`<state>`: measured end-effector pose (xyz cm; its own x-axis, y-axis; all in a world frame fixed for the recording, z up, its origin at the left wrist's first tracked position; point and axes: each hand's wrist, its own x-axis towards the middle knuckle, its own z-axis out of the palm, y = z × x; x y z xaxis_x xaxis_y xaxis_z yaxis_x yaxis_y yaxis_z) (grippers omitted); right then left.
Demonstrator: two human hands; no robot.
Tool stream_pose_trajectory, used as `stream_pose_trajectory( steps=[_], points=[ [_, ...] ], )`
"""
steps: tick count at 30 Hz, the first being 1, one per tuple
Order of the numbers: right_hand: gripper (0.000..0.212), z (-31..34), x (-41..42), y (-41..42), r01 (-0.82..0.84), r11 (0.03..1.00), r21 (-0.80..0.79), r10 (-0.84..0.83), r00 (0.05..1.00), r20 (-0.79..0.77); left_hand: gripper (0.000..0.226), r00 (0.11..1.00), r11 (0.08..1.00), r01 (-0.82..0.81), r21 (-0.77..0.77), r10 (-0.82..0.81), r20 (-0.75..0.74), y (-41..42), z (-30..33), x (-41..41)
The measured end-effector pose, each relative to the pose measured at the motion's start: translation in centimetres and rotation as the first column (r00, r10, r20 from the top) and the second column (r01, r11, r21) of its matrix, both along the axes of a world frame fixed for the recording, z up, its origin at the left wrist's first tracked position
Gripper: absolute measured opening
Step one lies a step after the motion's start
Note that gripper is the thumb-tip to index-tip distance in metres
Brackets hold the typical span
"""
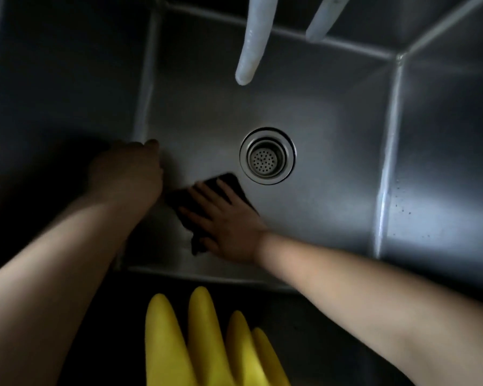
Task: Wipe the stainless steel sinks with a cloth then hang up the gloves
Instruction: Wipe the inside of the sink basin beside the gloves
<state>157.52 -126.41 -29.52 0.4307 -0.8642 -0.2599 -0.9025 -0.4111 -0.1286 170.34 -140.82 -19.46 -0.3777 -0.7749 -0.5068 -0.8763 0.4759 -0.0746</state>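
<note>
View from above into one steel sink (pixel 332 129), dimly lit. At the left, the left hand (pixel 129 171) rests against the sink floor near the left wall, fingers curled under; whether its grip holds anything I cannot tell. Just right of it, the right hand (pixel 226 218) lies flat with fingers spread, pressing a dark cloth (pixel 207 196) onto the sink floor; the grip is open, palm down on the cloth rather than closed around it. The cloth sits near the front of the sink, just left of and nearer than the round drain (pixel 267 156), not touching it.

At the near edge, in the middle, yellow glove (pixel 201 344) fingers point into the picture; four fingertips show, and whether this is one glove or two I cannot tell. At the far side, two pale hoses (pixel 251 45) hang down over the sink.

The wiping step seems to be in hand. The far and right parts of the floor and the walls likely come next, calling for the flat hand to sweep the cloth past the drain. The gloves are not yet hung.

Count: one sink, one drain, one cloth, two hoses, two hands.
</note>
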Motion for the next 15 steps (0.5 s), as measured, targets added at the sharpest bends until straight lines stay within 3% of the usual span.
stream_pose_trajectory(
  steps=[3, 6, 11, 15],
  points=[
    [0.071, 0.5, -2.6, 4.7, -0.123, 0.991, 0.058, 0.125, 0.991, -0.037, 0.031, 1.000, 0.999, 0.011, 0.052, -0.012, 0.020, -0.1, -0.4, 0.4],
    [0.074, 1.2, -7.0, 7.6, -0.132, 0.989, 0.066, 0.137, 0.987, -0.079, 0.034, 1.000, 0.993, 0.024, 0.112, -0.024, 0.000, -0.1, -0.7, 0.4],
    [0.085, 1.4, -13.4, 7.0, 0.107, 0.994, 0.034, -0.101, 0.983, -0.151, 0.035, 0.997, 0.994, 0.065, 0.092, -0.062, -0.037, 0.2, -0.6, -0.2],
    [0.082, 1.0, -17.7, 2.0, 0.347, 0.938, -0.022, -0.344, 0.917, -0.202, 0.031, 0.994, 0.994, 0.095, 0.054, -0.092, -0.058, 0.2, -0.7, -0.3]
  ],
)
